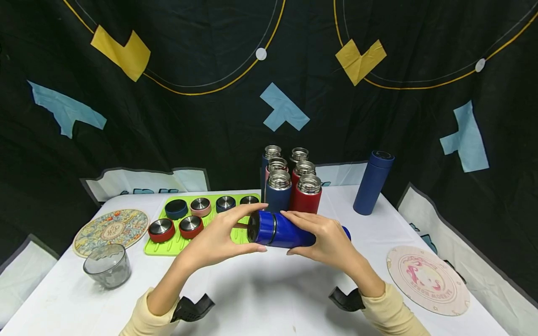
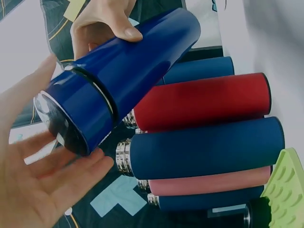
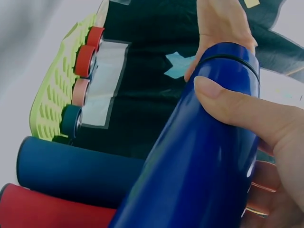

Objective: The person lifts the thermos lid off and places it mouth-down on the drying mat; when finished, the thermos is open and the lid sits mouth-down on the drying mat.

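Note:
A glossy blue thermos bottle (image 1: 290, 230) is held lying nearly sideways above the table, its capped end toward the left. My right hand (image 1: 329, 238) grips its body, thumb in front and fingers behind, as the right wrist view shows. Around the cap (image 2: 71, 114), my left hand (image 1: 214, 235) holds its fingers spread and fairly straight, thumb on one side and fingers on the other. Whether the left fingertips touch the cap is hard to tell. A thin dark ring marks the seam between cap and body.
Behind the hands stand several lidless bottles, among them a red bottle (image 1: 307, 196). Several lids sit on a green tray (image 1: 161, 249) at left. A glass (image 1: 109, 268), a patterned mat (image 1: 113, 228), a pink mat (image 1: 428, 280) and a capped navy bottle (image 1: 371, 186) lie around.

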A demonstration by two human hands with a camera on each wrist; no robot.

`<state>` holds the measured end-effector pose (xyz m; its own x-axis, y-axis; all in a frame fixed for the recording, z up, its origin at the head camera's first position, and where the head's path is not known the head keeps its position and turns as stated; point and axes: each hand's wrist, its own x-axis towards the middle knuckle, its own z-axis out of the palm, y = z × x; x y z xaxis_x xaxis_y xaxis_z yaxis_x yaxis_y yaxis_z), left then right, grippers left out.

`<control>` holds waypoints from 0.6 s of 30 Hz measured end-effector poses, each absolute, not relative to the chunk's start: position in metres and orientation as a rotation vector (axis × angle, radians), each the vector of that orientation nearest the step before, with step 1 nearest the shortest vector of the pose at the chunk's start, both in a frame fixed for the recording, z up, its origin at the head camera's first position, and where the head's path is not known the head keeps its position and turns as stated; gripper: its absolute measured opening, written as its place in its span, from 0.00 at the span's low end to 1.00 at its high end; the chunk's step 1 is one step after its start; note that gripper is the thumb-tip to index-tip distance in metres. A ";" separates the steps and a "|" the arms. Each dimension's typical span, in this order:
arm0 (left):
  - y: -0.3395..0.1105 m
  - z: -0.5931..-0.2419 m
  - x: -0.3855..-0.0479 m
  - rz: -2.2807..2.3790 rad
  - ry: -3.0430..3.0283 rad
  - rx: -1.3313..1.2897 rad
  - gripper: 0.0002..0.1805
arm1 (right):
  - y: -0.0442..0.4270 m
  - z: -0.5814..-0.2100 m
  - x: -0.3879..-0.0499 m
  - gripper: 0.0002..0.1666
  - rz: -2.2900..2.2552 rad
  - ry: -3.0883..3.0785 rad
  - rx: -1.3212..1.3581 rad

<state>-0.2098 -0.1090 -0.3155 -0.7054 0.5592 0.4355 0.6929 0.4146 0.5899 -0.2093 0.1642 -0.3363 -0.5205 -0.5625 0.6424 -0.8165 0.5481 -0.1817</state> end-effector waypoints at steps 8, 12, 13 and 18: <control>-0.110 -0.316 -0.212 -1.026 -2.367 -1.344 0.45 | 0.170 -0.334 -0.213 0.48 0.908 -2.411 1.154; -0.109 -0.316 -0.212 -1.023 -2.327 -1.370 0.41 | 0.171 -0.334 -0.213 0.48 0.960 -2.440 1.159; -0.109 -0.316 -0.212 -1.027 -2.322 -1.368 0.40 | 0.171 -0.334 -0.213 0.47 0.959 -2.439 1.157; -0.108 -0.317 -0.213 -1.075 -2.322 -1.298 0.38 | 0.169 -0.334 -0.211 0.48 0.880 -2.391 1.145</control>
